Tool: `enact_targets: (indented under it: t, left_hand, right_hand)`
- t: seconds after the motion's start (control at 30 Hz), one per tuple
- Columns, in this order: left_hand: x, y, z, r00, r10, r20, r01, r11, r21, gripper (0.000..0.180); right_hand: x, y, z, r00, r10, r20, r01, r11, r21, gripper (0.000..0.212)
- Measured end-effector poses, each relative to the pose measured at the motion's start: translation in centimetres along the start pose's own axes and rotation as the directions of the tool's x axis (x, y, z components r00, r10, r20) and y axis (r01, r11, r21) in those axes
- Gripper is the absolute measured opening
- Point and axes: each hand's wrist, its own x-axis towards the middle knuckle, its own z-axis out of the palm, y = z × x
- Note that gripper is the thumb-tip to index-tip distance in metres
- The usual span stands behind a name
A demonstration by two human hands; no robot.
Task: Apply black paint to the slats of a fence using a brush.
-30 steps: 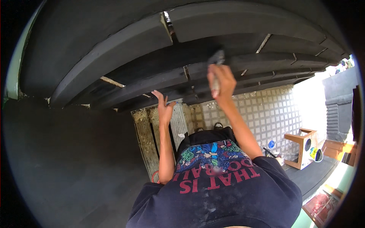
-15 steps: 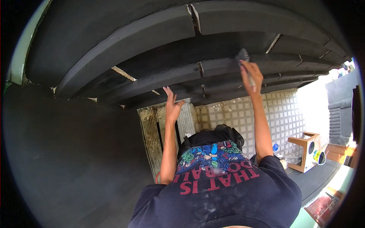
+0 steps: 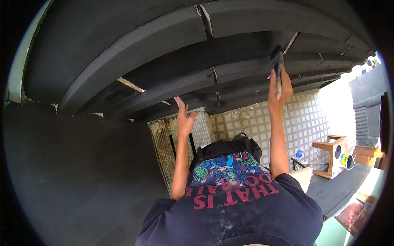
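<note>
My right hand (image 3: 281, 89) is closed round the handle of a paintbrush (image 3: 277, 61), whose bristles are dark with paint. The brush tip points up at the dark recess between two curved ledges of the black wall (image 3: 172, 53), close to a pale unpainted seam (image 3: 292, 42). Whether the bristles touch the surface I cannot tell. My left hand (image 3: 186, 117) is raised with its fingers apart and holds nothing. Its fingertips reach toward the lower ledge (image 3: 180, 84), near a short pale gap.
Pale ridged panels (image 3: 162, 139) stand below my left hand. A tiled floor (image 3: 242, 123) lies beyond my body. To the right are a brown and white box-shaped stand (image 3: 330, 153), a paint bucket (image 3: 347, 161), a small blue round thing (image 3: 299, 153) and a dark bench top (image 3: 340, 186).
My right hand has moved the paintbrush right and slightly down, and turned it so more of the handle shows. The left hand stays raised in nearly the same place.
</note>
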Motion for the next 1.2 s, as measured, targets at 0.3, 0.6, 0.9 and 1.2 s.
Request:
enact_targets:
  t: [0.3, 0.6, 0.9, 1.2]
  left_hand:
    - [0.3, 2.3, 0.5, 0.999, 0.011, -0.033, -0.013, 0.997, -0.073, 0.100]
    - [0.1, 2.7, 0.7, 0.999, -0.022, -0.035, 0.019, 0.996, -0.082, 0.103]
    - [0.8, 0.3, 0.7, 0.997, 0.007, -0.076, -0.008, 1.000, -0.012, 0.099]
    - [0.1, 1.5, 0.1, 1.000, 0.009, -0.014, -0.007, 0.994, 0.113, 0.108]
  right_hand:
    - [-5.4, -6.3, 8.0, 0.999, 0.013, 0.034, -0.017, 0.991, 0.132, 0.032]
    - [-8.6, -11.0, 10.5, 0.984, -0.062, 0.169, -0.004, 0.931, 0.364, 0.032]
    - [-4.8, -8.7, 9.6, 0.925, -0.206, 0.320, 0.052, 0.902, 0.429, 0.026]
    - [-1.5, 1.1, 2.8, 0.996, 0.090, -0.021, -0.089, 0.996, 0.028, 0.022]
